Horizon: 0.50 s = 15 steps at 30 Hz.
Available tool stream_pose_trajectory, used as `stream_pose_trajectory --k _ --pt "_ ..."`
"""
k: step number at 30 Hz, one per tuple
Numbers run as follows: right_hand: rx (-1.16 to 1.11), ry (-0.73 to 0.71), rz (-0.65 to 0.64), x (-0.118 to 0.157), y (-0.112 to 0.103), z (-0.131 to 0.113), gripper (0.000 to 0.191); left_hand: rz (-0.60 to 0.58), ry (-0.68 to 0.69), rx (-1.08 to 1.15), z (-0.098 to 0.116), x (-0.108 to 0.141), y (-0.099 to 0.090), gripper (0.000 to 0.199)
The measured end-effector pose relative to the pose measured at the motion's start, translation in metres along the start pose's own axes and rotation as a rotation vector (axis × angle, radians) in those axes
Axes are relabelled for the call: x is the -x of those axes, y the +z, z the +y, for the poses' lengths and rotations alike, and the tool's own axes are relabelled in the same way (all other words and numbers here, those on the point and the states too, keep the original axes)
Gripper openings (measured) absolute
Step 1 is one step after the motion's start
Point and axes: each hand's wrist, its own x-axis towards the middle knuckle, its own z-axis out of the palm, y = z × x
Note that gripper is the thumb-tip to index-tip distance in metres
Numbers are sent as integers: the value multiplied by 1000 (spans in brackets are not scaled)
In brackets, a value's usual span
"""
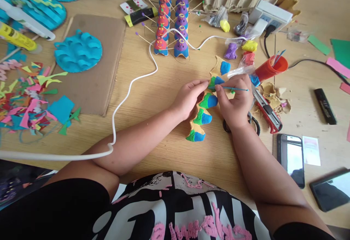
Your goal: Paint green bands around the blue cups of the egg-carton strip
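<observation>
A strip of egg-carton cups, covered in patches of green and blue clay over tan cardboard, lies at the centre of the table. My left hand grips its left side near the upper cups, fingers bent round the edge. In my right hand is a thin blue stick, pinched between thumb and fingers, its left end at the green clay of an upper cup. Behind them stand two rows of finished-looking cups, one red and blue, the other purple and blue, with pin-like sticks poking out.
A white cable crosses the table and my left forearm. Right of my right hand lie a red cutter, black scissors and an orange cup. Phones sit lower right. Paper scraps and cardboard are left.
</observation>
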Motion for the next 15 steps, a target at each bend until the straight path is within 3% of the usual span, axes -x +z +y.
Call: stream_pose_trajectory --k 15 --pt "-26 11 -13 3 2 6 21 -54 32 -2 -4 -1 -2 25"
